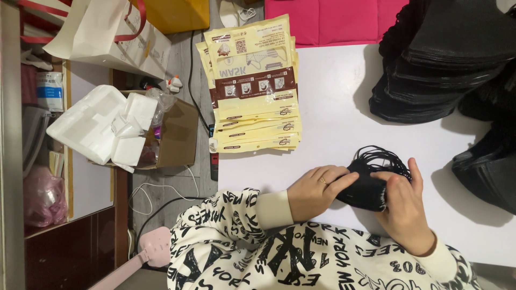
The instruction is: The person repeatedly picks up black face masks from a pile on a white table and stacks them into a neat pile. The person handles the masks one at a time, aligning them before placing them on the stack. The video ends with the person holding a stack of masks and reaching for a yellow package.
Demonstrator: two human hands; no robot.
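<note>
- A cream sleeve (252, 231) covered in black lettering is being seen nearest the camera, stretching across the bottom of the view.
- The left hand (317, 190), with a ring on one finger, is being closed around the left end of a small bundle of black masks (368, 188); its fingers are being curled over the top of the bundle.
- The right hand (403, 207) is being closed on the right side of the same bundle, the thumb and fingers being pressed onto the dark fabric.
- The bundle is being held just above the near edge of the white table (333, 102), between the two hands, with its thin black ear loops (379, 157) being fanned out on the far side.
- A fanned stack of yellow and brown packets (252, 91) is being kept farther back on the table's left part, well apart from the hands.
- Large heaps of black masks (441, 59) are being piled on the table's far right, and another dark heap (486, 166) is being seen at the right edge.
- Left of the table, on the floor, an open cardboard box (174, 134) is being filled with white foam pieces (91, 129).
- Farthest away, a white paper bag (107, 32) with red handles and a pink cloth (333, 19) are being seen along the top edge.
</note>
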